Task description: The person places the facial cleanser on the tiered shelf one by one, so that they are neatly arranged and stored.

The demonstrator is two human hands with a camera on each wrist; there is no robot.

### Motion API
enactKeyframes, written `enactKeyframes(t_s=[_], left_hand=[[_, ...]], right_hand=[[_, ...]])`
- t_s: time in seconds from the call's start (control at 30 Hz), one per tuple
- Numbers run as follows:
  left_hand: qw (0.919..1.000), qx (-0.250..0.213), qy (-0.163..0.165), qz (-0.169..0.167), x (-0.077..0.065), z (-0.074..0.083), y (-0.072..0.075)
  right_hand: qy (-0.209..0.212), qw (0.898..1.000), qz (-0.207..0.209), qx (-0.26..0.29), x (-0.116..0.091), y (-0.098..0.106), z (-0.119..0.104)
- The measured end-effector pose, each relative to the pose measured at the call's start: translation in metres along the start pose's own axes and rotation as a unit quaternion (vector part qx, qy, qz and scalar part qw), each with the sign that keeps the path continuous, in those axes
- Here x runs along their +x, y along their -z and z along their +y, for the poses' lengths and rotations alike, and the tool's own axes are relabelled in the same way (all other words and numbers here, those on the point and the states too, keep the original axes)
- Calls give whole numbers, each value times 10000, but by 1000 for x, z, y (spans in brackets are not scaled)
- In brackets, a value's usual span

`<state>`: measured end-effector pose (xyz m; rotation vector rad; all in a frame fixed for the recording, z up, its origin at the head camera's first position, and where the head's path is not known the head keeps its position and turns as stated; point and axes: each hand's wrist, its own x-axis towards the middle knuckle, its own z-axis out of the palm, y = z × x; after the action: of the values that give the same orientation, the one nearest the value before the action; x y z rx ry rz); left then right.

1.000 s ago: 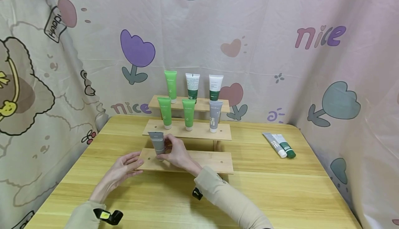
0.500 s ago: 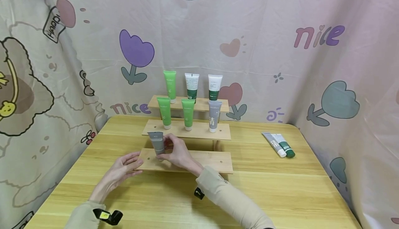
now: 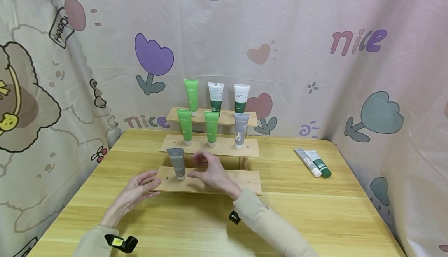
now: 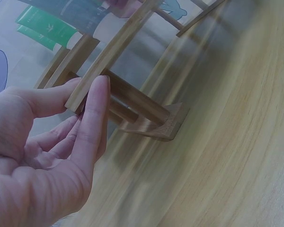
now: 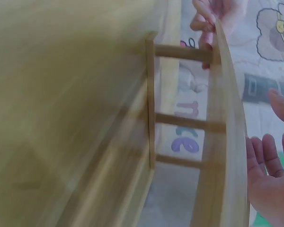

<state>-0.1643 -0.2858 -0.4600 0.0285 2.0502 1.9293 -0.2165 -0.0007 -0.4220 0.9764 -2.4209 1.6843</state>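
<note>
A three-tiered wooden display stand (image 3: 227,183) stands on the table. My left hand (image 3: 134,191) pinches the left end of its lowest board, thumb above and fingers beneath, as the left wrist view shows. On that board a dark grey squeeze tube (image 3: 177,163) stands upright on its white cap, near the left end. Just right of the tube is my right hand (image 3: 213,173), its thumb and fingers spread apart with nothing between them. The right wrist view shows the same tube (image 5: 265,90) beyond the board, beside the right fingers (image 5: 272,161).
The middle board carries two green tubes (image 3: 211,128) and a grey-blue tube (image 3: 240,130). On the top board are a green tube (image 3: 191,95) and two white-and-green ones (image 3: 242,97). A grey tube (image 3: 308,163) and a white-and-green tube (image 3: 319,163) lie on the table (image 3: 315,214) at right.
My right hand has let go of the dark grey tube and moved a little to the right. The tube stays upright on the lowest board. The left hand has not moved.
</note>
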Motion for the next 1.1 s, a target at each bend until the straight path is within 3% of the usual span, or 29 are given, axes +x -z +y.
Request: enactKeyframes(t_s=[0.27, 0.47, 0.6, 0.83, 1.1], left_hand=[[10000, -45, 30, -4, 0, 1, -1], [9999, -96, 57, -39, 1, 1, -1], [9999, -91, 59, -34, 1, 1, 0], [10000, -64, 3, -5, 0, 2, -1], [10000, -67, -4, -43, -2, 3, -1]], right_hand=[[123, 9993, 345, 103, -16, 41, 9], [-34, 9982, 540, 273, -38, 89, 21], [240, 9962, 816, 191, -52, 122, 34], [578, 9839, 1625, 470, -79, 173, 52], [17, 9662, 2577, -105, -116, 231, 72]])
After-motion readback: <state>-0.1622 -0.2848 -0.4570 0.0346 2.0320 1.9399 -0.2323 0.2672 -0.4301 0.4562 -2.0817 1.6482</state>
